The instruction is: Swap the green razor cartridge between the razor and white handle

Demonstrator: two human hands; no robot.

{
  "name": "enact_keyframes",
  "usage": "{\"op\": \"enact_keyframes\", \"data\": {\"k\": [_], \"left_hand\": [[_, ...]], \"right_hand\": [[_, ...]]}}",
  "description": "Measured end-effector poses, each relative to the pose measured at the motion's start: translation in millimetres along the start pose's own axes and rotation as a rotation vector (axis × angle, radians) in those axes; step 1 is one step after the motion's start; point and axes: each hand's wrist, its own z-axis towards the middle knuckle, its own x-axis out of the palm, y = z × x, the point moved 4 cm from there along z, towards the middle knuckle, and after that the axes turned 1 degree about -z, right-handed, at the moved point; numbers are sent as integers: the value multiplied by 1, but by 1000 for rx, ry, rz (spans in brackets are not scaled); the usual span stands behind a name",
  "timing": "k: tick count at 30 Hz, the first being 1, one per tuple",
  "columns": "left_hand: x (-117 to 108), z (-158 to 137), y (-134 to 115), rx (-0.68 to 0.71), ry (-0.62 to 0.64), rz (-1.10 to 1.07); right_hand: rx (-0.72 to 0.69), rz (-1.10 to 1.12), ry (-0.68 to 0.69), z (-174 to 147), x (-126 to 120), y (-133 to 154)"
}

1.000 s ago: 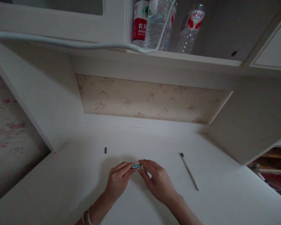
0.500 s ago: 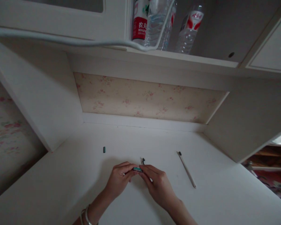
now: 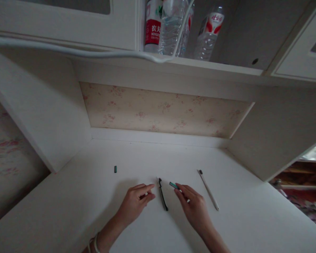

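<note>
My right hand pinches a small razor blade cartridge, dark with a green strip, between thumb and fingertips just above the desk. My left hand is empty, with its thumb and forefinger a little apart. Between the two hands a black razor handle lies on the white desk, its head end pointing away from me. A second dark-green cartridge rests farther off to the left. To the right of my right hand lies a slim white toothbrush with a dark head.
Above the desk runs an open shelf with several plastic bottles. A pale cable hangs across the cupboard front. White side panels stand left and right, with floral wallpaper at the back.
My hands have drawn apart. The cartridge, earlier between both hands, has moved right in my right hand alone, and my left hand has let go. The razor handle now shows fully.
</note>
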Motion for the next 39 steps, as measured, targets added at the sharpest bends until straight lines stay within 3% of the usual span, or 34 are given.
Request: {"op": "enact_keyframes", "data": {"k": [4,7,13,23,32,39], "left_hand": [[-5,0,-3,-10,-42,62],[-5,0,-4,-1,-33,88],[-4,0,-2,40,-30,119],[-5,1,-3,53,-28,183],[-6,0,-6,104,-48,209],[-7,0,-10,104,-55,200]], "right_hand": [[200,-265,-188,8,-43,-62],[344,-436,-226,7,-71,-105],[627,-633,-83,-7,-91,-159],[691,-644,27,-10,-80,-173],[699,-608,6,-9,-79,-174],[700,-550,-86,-10,-87,-172]]}}
